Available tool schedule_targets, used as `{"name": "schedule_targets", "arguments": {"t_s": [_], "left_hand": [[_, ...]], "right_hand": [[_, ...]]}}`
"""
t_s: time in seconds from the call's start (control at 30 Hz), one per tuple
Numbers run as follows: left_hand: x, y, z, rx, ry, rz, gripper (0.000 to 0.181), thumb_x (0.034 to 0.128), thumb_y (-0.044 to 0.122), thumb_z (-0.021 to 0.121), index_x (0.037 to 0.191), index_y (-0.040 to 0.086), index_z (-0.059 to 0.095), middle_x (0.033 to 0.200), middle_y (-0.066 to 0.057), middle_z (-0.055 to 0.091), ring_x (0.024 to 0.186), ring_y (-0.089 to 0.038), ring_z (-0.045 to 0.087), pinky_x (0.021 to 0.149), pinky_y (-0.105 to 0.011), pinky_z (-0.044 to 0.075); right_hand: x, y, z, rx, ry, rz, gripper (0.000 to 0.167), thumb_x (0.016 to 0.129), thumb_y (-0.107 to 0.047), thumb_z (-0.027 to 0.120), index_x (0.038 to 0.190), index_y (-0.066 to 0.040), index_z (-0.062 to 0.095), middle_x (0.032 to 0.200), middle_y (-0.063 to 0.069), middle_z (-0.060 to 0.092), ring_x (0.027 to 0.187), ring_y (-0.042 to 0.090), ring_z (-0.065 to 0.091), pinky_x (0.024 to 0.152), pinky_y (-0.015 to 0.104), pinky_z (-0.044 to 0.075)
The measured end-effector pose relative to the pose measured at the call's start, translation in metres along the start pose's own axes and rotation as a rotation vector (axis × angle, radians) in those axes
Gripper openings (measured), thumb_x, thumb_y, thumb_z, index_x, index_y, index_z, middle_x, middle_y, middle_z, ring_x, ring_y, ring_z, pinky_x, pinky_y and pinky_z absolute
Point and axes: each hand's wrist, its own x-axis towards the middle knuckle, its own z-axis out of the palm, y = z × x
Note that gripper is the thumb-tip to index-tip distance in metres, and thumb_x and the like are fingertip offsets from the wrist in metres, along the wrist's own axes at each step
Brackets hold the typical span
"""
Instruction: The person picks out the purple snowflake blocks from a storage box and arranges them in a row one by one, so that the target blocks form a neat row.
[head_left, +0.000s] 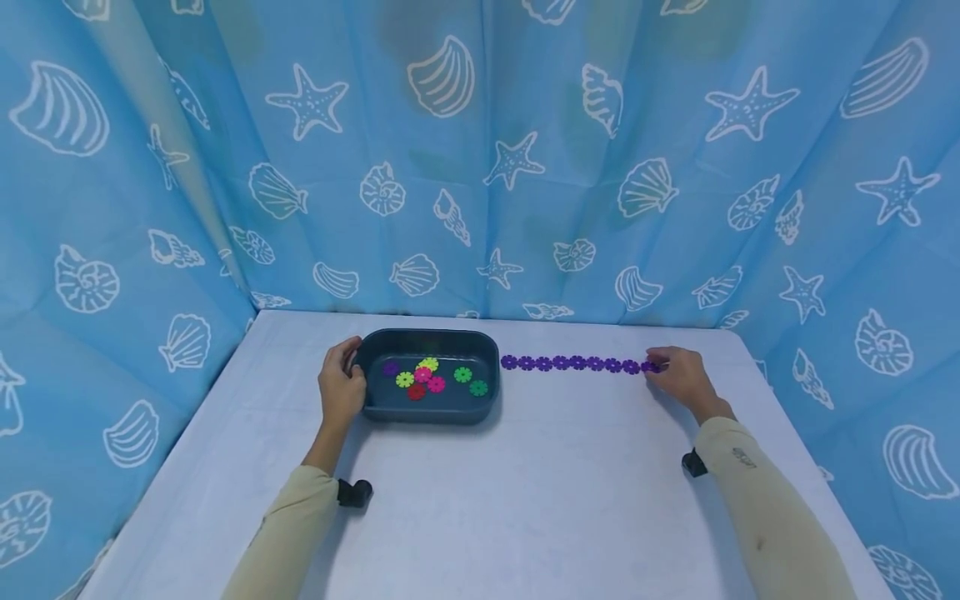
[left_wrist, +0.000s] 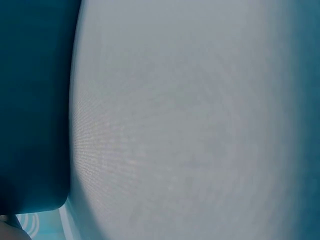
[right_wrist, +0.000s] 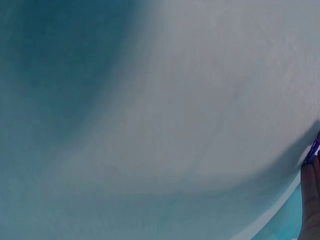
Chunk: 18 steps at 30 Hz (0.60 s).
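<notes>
A dark blue-grey plastic basin (head_left: 429, 417) stands on the table, holding several flower-shaped discs: yellow, pink, red, purple and green (head_left: 462, 375). My left hand (head_left: 342, 383) grips the basin's left end at the rim. In the left wrist view the basin's wall (left_wrist: 35, 100) fills the left side. To the right of the basin runs a straight row of purple flower-shaped discs (head_left: 561, 363), edge to edge; whether they interlock, I cannot tell. At the row's right end my right hand (head_left: 681, 379) pinches a purple disc (head_left: 651, 367), partly hidden by the fingertips.
A white cloth covers the table (head_left: 525, 500). Blue curtains (head_left: 480, 225) with white shell and starfish prints hang behind it and along both sides. Each sleeve carries a small black wrist camera (head_left: 355, 493).
</notes>
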Motion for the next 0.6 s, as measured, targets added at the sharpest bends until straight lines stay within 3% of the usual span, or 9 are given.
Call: {"name": "schedule_targets", "arguments": {"t_s": [0.6], "left_hand": [[-0.0008, 0.002, -0.0002, 0.0, 0.007, 0.001, 0.046, 0.0861, -0.018, 0.043, 0.129, -0.007, 0.054, 0.129, -0.019, 0.053, 0.128, -0.027, 0.05, 0.11, -0.023, 0.039]], "right_hand": [[0.0015, 0.0038, 0.0033, 0.034, 0.01, 0.002, 0.047, 0.092, -0.013, 0.064, 0.135, 0.001, 0.053, 0.13, 0.025, 0.056, 0.124, 0.045, 0.048, 0.104, 0.058, 0.042]]}}
